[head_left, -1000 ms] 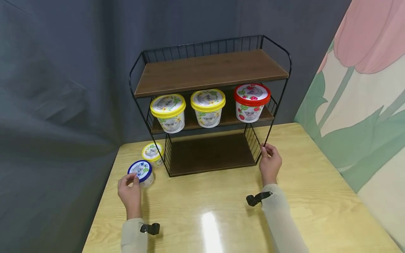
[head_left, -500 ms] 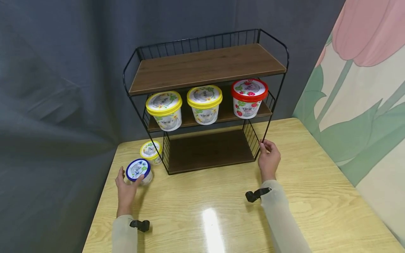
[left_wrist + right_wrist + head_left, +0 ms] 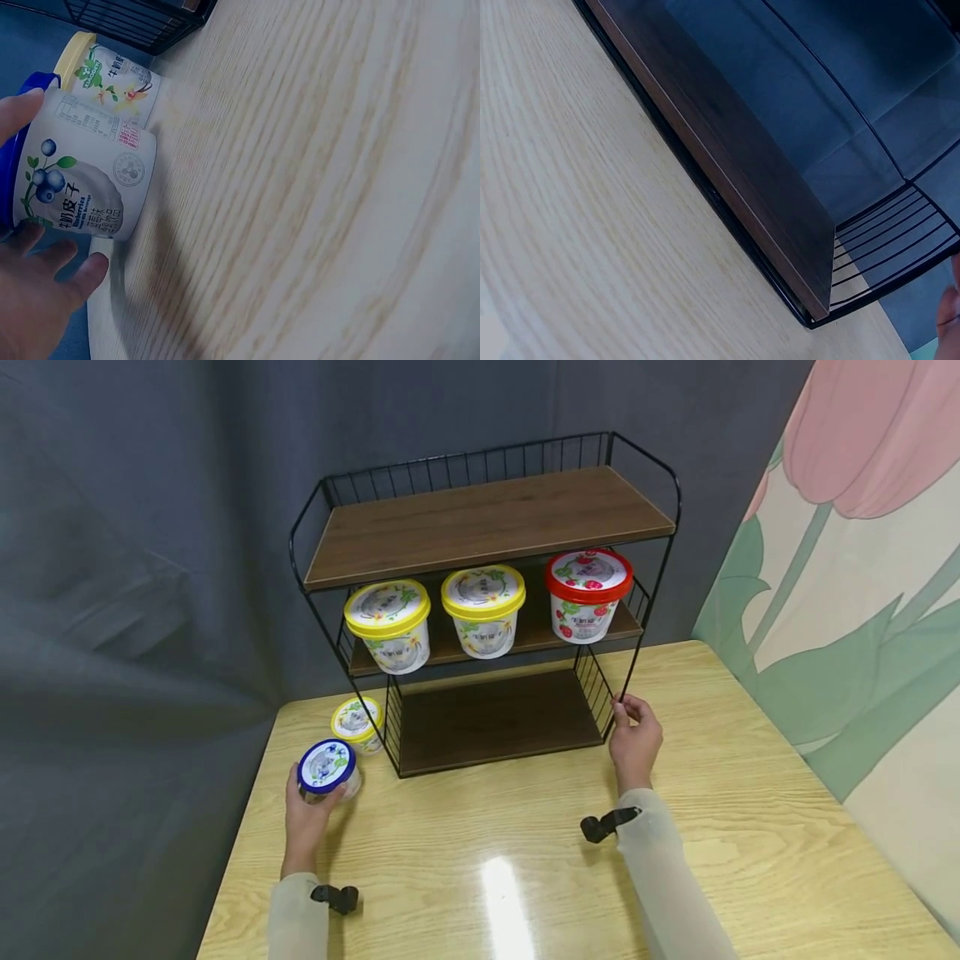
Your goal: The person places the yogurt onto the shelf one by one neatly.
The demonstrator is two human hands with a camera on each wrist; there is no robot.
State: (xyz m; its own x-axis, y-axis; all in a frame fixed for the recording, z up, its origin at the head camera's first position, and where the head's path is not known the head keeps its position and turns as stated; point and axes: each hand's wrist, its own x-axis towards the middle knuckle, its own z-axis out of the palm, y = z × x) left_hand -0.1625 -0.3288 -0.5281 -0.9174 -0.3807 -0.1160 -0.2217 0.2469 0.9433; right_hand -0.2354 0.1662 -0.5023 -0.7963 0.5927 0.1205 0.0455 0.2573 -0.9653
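Note:
In the head view my left hand point(image 3: 306, 827) is round a white tub with a blue lid point(image 3: 327, 766) on the table, thumb on its near right side and fingers on its left. The left wrist view shows blueberries printed on this tub point(image 3: 82, 169), my thumb point(image 3: 19, 112) at the lid's edge and the fingertips point(image 3: 86, 277) at the opposite side. My right hand point(image 3: 636, 743) pinches the front right post of a black wire rack with brown shelves point(image 3: 495, 518). Only part of that hand point(image 3: 949, 322) shows at the right wrist view's edge.
Behind the blue-lidded tub stands a yellow-lidded tub point(image 3: 357, 723), beside the rack's left leg. On the middle shelf are two yellow-lidded tubs, a left one point(image 3: 387, 625) and a middle one point(image 3: 484, 610), and a red-lidded tub point(image 3: 588, 596). A dark curtain point(image 3: 150, 610) hangs behind.
My left hand first spread from above the blue-lidded tub, then closed in on its sides. The right hand keeps its hold on the rack post. The head view has shifted slightly.

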